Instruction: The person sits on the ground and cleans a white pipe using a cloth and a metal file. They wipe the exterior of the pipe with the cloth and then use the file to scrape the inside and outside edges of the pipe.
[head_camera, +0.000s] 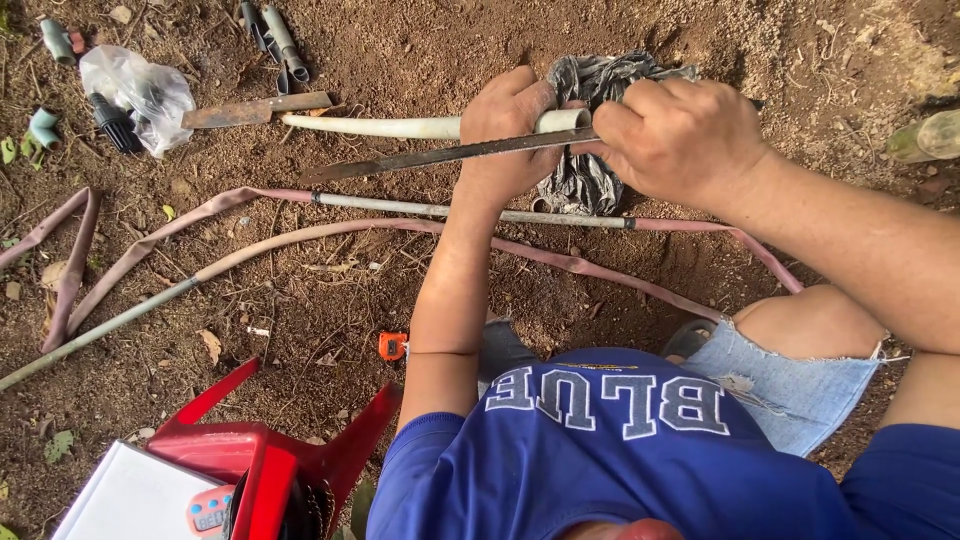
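Head: pipe (400, 127) inside left grip (510, 125).

The person wears a blue short-sleeved shirt (600, 460) with large block lettering across the chest in grey-blue with white outlines. The sleeves end above the elbows; both forearms are bare. Below the shirt are light blue denim shorts (800, 385) with a frayed, torn hem at the knee. The left hand (510, 125) and right hand (675, 140) are bare: no gloves, rings or watch visible.
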